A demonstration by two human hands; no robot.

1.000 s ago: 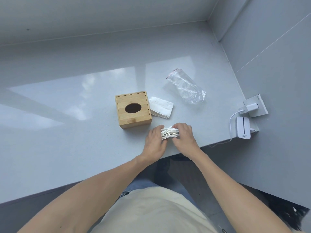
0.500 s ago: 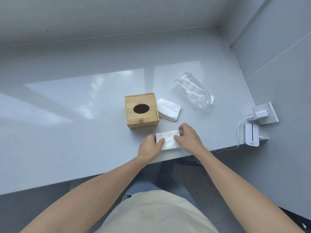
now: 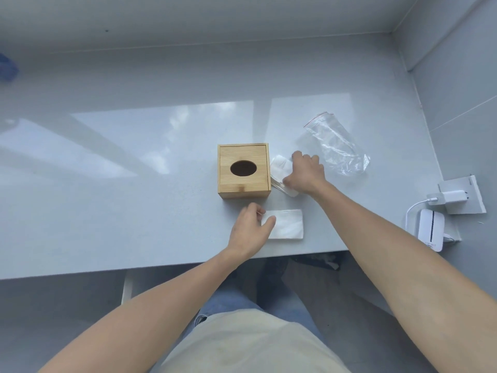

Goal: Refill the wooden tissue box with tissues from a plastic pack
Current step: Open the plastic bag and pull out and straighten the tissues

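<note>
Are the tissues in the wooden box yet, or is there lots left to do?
Not yet. Done: the plastic bag lies empty. In hand: the left hand rests on a flat tissue pile near the table edge, and the right hand reaches onto a second pile beside the wooden box. Left: getting both piles inside; its hole looks dark.

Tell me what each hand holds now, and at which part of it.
The right hand grips the tissue pile beside the wooden box, at its right side. The left hand rests on the left end of the flat tissue stack.
</note>
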